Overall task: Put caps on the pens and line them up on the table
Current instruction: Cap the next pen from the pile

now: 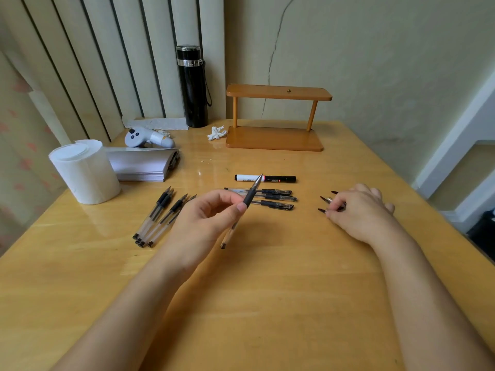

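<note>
My left hand (pixel 211 218) pinches an uncapped clear pen (pixel 250 196) by its black grip, tip pointing up and away, tail low over the table. Several uncapped pens (pixel 160 218) lie in a bunch to the left. Three capped pens (pixel 270 198) lie side by side in the middle, with a white and black marker (pixel 265 178) just behind them. My right hand (pixel 359 212) rests on the table at the right, its fingertips pinching one of several loose black caps (pixel 325 203).
On the wooden table (pixel 267 303) stand a toilet paper roll (pixel 85 172), a stack of paper (pixel 142 164), a game controller (pixel 148 137), a black flask (pixel 192 87), a crumpled tissue (pixel 217 133) and a small wooden shelf (pixel 276 116). The table edge runs along the right.
</note>
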